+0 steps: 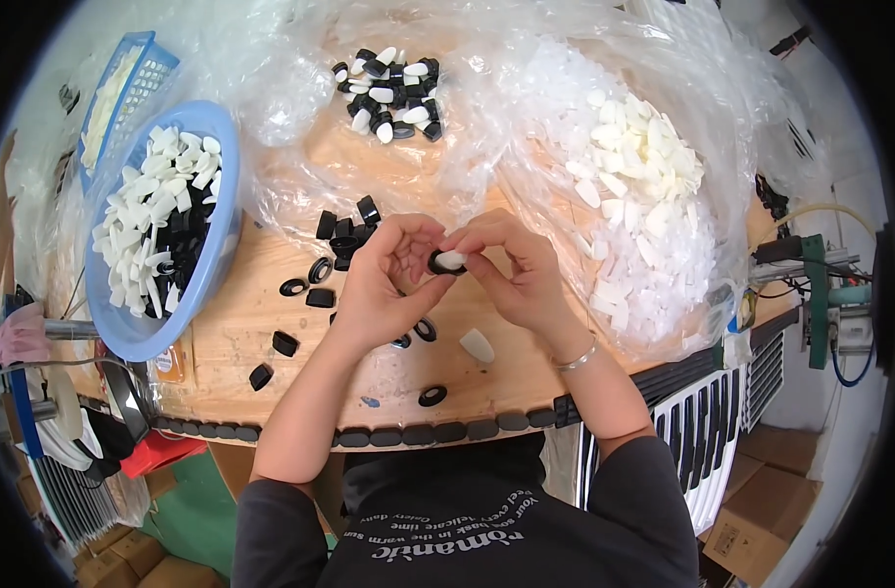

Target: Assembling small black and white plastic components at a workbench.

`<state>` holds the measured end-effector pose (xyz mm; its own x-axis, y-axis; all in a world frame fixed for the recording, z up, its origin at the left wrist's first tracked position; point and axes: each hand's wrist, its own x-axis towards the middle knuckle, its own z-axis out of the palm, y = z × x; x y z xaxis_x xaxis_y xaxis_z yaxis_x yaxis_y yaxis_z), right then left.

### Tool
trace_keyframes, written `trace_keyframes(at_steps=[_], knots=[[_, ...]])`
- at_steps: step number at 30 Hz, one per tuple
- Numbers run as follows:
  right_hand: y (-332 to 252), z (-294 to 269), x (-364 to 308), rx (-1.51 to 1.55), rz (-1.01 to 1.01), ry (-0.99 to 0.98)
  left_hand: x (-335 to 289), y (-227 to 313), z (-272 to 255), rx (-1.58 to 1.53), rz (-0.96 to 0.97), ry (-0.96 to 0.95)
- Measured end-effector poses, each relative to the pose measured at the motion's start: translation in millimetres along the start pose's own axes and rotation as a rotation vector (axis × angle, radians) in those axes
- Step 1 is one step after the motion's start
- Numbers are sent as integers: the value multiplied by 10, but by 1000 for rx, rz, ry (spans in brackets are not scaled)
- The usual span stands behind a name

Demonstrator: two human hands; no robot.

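Over the middle of the table, my two hands meet at a small black oval ring (435, 266) with a white oval piece (451, 260) set at its opening. My left hand (396, 284) pinches the ring between thumb and fingers. From the other side, my right hand (519, 269) has its thumb and fingertips closed on the white piece. Whether that piece is fully seated is hidden by my fingers. Several loose black rings (292, 287) and blocks lie around my left hand. A single white oval piece (478, 345) lies below my right hand.
At the left, a blue basin (227, 211) holds white and black pieces, with a blue basket (153, 73) behind. Black-and-white pieces (398, 95) cluster at the back. White pieces (643, 147) pile on clear plastic (477, 98) at right. Black pieces (447, 431) line the front edge.
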<state>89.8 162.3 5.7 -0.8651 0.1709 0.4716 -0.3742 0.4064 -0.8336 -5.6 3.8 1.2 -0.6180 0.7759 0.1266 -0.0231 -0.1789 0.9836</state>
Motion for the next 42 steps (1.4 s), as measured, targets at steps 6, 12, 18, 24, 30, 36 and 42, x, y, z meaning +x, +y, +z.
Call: trace_keyframes(at_steps=[6, 12, 18, 24, 30, 36, 42], knots=[[-44, 20, -4, 16, 122, -50, 3, -31, -25, 172, 40, 82], [156, 130, -63, 149, 86, 25, -12, -56, 4, 209, 149, 171], [123, 98, -109, 254, 350, -19, -20, -74, 38, 227, 269, 238], [71, 147, -79, 484, 276, 31, -44, -30, 46, -32, 164, 161], [122, 125, -97, 414, 236, -40, -45, -53, 27, -53, 169, 129], [126, 165, -46, 196, 54, -30, -59, -24, 61, 193, 168, 124], [34, 339, -69, 470, 191, 238, -85, -147, 132, 305, 251, 175]])
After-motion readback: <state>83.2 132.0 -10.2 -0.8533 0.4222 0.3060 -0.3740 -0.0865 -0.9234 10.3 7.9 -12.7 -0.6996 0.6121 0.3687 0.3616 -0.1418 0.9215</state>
